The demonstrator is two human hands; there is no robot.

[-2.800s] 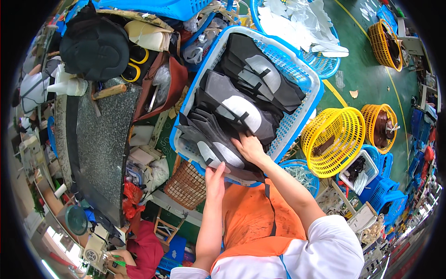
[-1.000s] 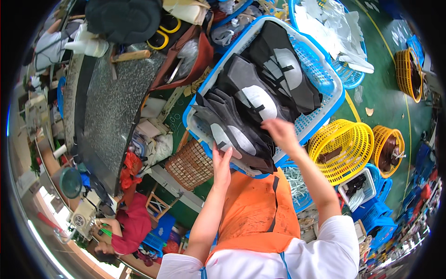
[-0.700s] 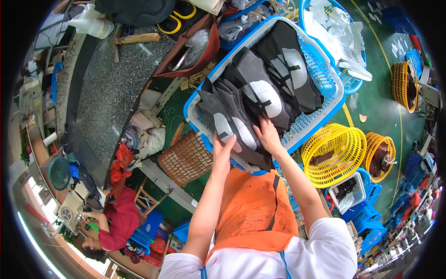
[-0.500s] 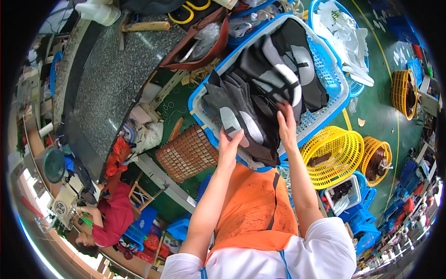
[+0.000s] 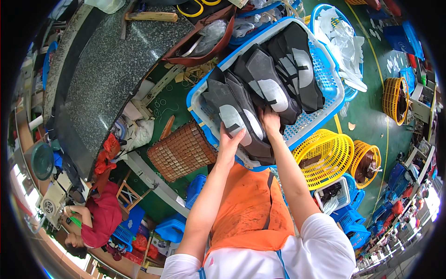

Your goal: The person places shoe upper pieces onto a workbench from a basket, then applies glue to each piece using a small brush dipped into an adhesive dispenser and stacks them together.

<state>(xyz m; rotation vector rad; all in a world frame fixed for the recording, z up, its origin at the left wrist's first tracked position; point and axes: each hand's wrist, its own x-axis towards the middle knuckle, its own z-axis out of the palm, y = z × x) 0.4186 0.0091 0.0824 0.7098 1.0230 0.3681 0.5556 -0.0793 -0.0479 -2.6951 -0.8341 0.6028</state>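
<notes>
- I see the left stack of black pieces (image 5: 240,109) in the white and blue basket (image 5: 328,80), the left hand (image 5: 231,145) at its near end: fingers along the outer edge, thumb spread apart from them over the upper face; whether they pinch, I cannot tell.
- The right hand (image 5: 270,122) reaches in between that stack and the middle stack (image 5: 268,80); its fingertips are hidden, so I cannot tell how they close.
- Both wrists cross near the basket's blue rim, closest to the orange apron (image 5: 248,204).
- I have bare mesh along the basket's right side, beyond the right stack (image 5: 297,65).
- A brown woven basket (image 5: 181,151) sits just outside the near left corner.
- The pieces look flat, layered and overlapping, with pale rounded patches crossed by short black strips.
</notes>
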